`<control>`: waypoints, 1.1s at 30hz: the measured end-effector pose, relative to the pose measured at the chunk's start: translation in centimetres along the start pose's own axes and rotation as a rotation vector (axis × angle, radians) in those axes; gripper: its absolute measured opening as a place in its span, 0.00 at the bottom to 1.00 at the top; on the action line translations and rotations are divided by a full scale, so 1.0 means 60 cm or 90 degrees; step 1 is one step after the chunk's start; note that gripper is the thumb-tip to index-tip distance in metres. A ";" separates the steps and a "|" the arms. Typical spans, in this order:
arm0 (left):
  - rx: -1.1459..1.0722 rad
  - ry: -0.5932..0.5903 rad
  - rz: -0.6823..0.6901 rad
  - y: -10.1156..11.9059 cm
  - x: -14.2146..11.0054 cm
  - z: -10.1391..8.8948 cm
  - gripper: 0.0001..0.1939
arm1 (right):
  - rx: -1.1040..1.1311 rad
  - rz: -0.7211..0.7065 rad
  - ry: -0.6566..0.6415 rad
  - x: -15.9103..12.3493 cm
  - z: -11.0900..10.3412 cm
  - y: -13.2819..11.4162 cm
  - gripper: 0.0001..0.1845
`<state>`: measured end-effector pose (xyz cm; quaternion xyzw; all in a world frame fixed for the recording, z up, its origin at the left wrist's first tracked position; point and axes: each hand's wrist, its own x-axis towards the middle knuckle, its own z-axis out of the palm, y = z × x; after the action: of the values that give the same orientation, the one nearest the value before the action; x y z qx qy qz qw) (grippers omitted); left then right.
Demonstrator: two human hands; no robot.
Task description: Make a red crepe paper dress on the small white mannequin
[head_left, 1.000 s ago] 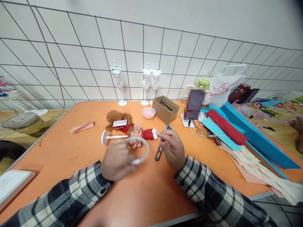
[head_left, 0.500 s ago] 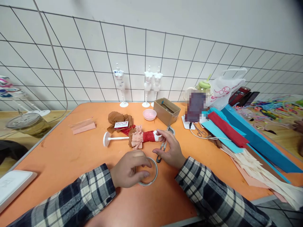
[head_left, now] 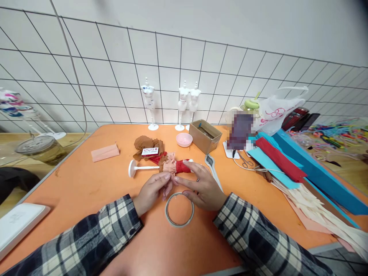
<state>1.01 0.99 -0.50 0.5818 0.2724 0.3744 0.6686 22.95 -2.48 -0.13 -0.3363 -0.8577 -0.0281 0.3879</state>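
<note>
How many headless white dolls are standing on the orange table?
3. One doll stands alone at the back; a second doll and third doll stand close together to its right.

We see worktop (head_left: 83, 188): smooth, faintly glossy | lying dress form (head_left: 148, 167): smooth plastic; wrap (head_left: 169, 165) crinkled, papery | box (head_left: 201, 143) near far edge: matt cardboard | bowl (head_left: 184, 144) beside it: glossy plastic

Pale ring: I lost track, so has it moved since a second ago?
Yes: the pale ring has moved down the view, farther from the pink bowl.
</note>
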 end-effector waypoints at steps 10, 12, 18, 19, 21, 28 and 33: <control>0.045 -0.027 -0.019 0.008 -0.001 0.004 0.24 | -0.006 -0.007 -0.011 0.000 -0.001 0.000 0.20; 0.054 -0.022 -0.016 0.009 -0.002 0.005 0.24 | 0.008 0.002 -0.018 -0.001 0.000 -0.001 0.21; 0.177 0.004 0.032 0.015 -0.008 0.009 0.26 | 0.042 0.005 -0.034 -0.002 0.003 -0.001 0.21; 0.191 0.006 0.040 0.016 -0.008 0.010 0.26 | 0.046 0.008 -0.036 -0.002 0.003 -0.001 0.21; 0.206 0.007 0.046 0.018 -0.009 0.011 0.26 | 0.056 0.018 -0.042 -0.002 0.003 0.000 0.22; 0.221 0.025 0.053 0.021 -0.006 0.012 0.26 | 0.243 0.113 -0.065 -0.004 0.007 -0.002 0.22; 0.203 0.048 0.048 0.017 -0.002 0.012 0.24 | 0.427 0.233 -0.078 0.004 0.009 -0.013 0.25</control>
<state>1.31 0.52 0.61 0.6762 0.3312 0.3725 0.5425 22.04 -2.79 -0.17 -0.3391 -0.7669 0.3437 0.4228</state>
